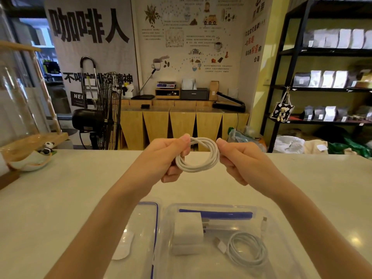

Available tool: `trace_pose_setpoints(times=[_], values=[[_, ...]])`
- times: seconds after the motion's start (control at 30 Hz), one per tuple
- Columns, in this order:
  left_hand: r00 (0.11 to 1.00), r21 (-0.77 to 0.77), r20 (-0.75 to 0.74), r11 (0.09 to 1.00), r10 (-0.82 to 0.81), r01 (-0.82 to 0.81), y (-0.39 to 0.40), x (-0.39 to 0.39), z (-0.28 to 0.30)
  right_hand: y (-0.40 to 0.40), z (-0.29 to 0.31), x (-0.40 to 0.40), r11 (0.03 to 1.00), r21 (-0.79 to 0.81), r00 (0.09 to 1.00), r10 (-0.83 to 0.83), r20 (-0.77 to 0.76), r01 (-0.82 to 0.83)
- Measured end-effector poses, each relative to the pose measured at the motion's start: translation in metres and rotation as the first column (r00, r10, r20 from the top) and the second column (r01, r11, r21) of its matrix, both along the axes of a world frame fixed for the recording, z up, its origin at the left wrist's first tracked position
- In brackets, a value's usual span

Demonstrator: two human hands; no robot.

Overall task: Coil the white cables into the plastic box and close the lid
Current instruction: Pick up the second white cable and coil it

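Countertop (60, 198) pale, glossy — café shelving (322, 87) behind

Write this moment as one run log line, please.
left hand: holds coiled cable | right hand: holds same coil | plastic box: open, second cable inside | lid: off, beside box

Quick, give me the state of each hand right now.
Left hand: closed on the left side of the coiled white cable.
Right hand: closed on the coil's right side.

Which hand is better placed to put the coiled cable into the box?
Probably the right hand. Both hands grip the coiled white cable, but the open plastic box lies below the right arm, while the left hand is nearer the lid.
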State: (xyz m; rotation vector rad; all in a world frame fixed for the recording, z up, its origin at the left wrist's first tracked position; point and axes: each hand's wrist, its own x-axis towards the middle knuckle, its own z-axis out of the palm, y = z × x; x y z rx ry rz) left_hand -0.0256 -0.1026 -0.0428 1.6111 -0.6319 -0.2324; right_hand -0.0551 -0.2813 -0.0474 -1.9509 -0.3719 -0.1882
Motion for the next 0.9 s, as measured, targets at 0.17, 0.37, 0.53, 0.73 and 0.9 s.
trace_pose_setpoints(times=[0.17,0.37,0.53,0.73,0.9], values=[[0.998,0.254,0.042,0.966,-0.052,0.040,0.003,0.002,-0.005,-0.015,0.005,-0.004,0.974,-0.206,0.986,0.061,-0.158,-0.093],[0.976,0.473,0.172,0.880,-0.132,0.035,0.001,-0.003,-0.009,-0.018,-0.004,-0.018,0.927,-0.215,0.936,0.253,-0.246,-0.307],[0.936,0.612,0.202,0.783,-0.289,0.110,0.004,-0.016,-0.013,-0.033,-0.016,-0.030,0.921,-0.239,0.945,0.267,-0.190,-0.308],[0.838,0.863,0.244,0.504,-0.487,0.041,-0.001,-0.037,-0.043,-0.031,-0.042,-0.044,0.668,-0.715,0.978,0.174,-0.117,-0.205],[0.750,0.917,0.316,0.390,-0.581,-0.084,-0.008,-0.048,-0.060,-0.021,-0.058,-0.055,0.431,-0.891,0.959,0.283,-0.018,-0.144]])
